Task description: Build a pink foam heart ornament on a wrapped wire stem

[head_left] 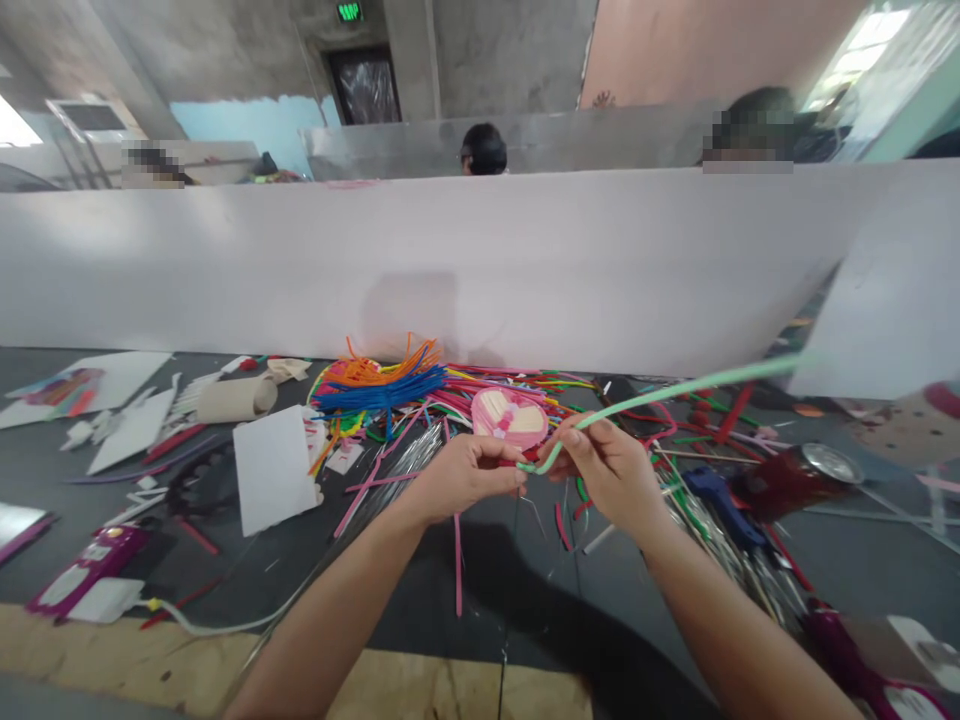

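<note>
Right hand [609, 472] grasping mint-green pipe cleaner [675, 400]; bent end at left hand [465, 478], grip unclear; pink heart ornament [510, 418] beyond.

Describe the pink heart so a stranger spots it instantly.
On the dark table below the white partition, find the heap of pipe cleaners. Above the left hand, a pink heart-shaped piece lies on it, with cream panels, unlike the loose stems.

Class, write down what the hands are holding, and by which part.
The left hand and right hand hold a green pipe cleaner near its bent end; the long part sticks out free.
</note>
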Tool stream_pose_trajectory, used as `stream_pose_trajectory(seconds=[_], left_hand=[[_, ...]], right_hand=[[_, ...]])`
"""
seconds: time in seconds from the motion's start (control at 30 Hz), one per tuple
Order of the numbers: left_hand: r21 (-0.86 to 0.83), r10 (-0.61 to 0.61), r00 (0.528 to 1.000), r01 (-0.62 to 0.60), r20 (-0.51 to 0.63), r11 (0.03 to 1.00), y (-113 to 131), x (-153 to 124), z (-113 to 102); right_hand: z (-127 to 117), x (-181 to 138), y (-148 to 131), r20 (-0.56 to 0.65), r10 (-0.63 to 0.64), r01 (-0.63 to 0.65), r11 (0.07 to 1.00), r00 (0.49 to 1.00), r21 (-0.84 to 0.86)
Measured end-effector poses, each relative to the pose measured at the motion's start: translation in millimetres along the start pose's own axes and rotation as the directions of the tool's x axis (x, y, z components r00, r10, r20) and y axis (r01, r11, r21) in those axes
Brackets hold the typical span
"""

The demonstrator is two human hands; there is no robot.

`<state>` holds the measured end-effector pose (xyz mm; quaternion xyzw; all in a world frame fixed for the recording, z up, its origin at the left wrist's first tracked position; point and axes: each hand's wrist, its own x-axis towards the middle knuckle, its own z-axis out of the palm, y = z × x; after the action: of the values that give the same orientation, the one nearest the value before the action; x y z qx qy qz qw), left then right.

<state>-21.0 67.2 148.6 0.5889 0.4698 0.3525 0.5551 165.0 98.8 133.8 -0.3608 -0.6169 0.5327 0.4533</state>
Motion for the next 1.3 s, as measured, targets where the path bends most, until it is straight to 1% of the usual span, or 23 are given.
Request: stream_pose_trajectory(seconds=[0.03, 0.1, 0.27, 0.37, 0.5, 0.6, 0.67, 0.8, 0.87, 0.97, 1.07, 1.13, 1.2, 1.3], left_hand=[[0.019, -0.006, 1.0, 0.006, -0.002, 1.0, 1, 1, 0], [0.05, -0.016, 1.0, 0.016, -0.003, 0.999, 4, 2, 1], [0.16, 0.034, 0.999, -0.039, 0.033, 0.986, 11, 7, 0], [0.177, 0.067, 0.994, -0.081, 0.085, 0.981, 11, 9, 0], [0.16, 0.098, 0.987, -0.117, 0.126, 0.98, 9, 10, -1], [0.113, 0.086, 0.989, -0.099, 0.122, 0.989, 5, 9, -4], [0.108, 0.055, 0.993, -0.067, 0.108, 0.992, 3, 8, -7], [0.196, 0.011, 0.998, -0.023, 0.065, 0.98, 3, 7, -7], [0.228, 0.012, 0.999, -0.024, 0.052, 0.973, 4, 7, -6], [0.219, 0.037, 0.999, -0.042, 0.023, 0.975, 3, 8, -4], [0.162, 0.069, 0.996, -0.061, -0.048, 0.985, -2, 9, -5], [0.093, 0.077, 0.993, -0.069, -0.089, 0.993, -7, 11, -6], [0.004, 0.061, 0.988, -0.061, -0.141, 0.998, -14, 12, -7], [-0.1, 0.015, 0.976, -0.037, -0.217, 0.994, -22, 13, -7]], right_hand=[[1, 1, 0, -0.009, 0.036, -0.036, 0.999, 0.999, 0.027], [2, 3, 0, -0.019, 0.067, -0.066, 0.997, 0.998, 0.048], [1, 6, -6, -0.033, 0.039, -0.039, 0.999, 0.999, -0.015], [2, 8, -4, -0.027, 0.058, -0.059, 0.998, 0.998, -0.029], [6, 11, 12, 0.028, 0.175, -0.176, 0.983, 0.984, 0.041], [11, 9, 29, 0.052, 0.281, -0.285, 0.951, 0.958, 0.123], [13, 5, 39, 0.045, 0.334, -0.336, 0.924, 0.942, 0.181], [17, -4, 52, 0.063, 0.382, -0.384, 0.881, 0.922, 0.278], [19, -7, 55, 0.08, 0.393, -0.397, 0.859, 0.916, 0.323], [21, -10, 58, 0.107, 0.421, -0.426, 0.808, 0.9, 0.407], [24, -13, 59, 0.115, 0.454, -0.448, 0.748, 0.884, 0.489], [25, -15, 59, 0.105, 0.448, -0.429, 0.724, 0.888, 0.54], [26, -16, 58, 0.08, 0.408, -0.377, 0.727, 0.909, 0.574], [26, -17, 59, 0.078, 0.338, -0.323, 0.766, 0.938, 0.557]])
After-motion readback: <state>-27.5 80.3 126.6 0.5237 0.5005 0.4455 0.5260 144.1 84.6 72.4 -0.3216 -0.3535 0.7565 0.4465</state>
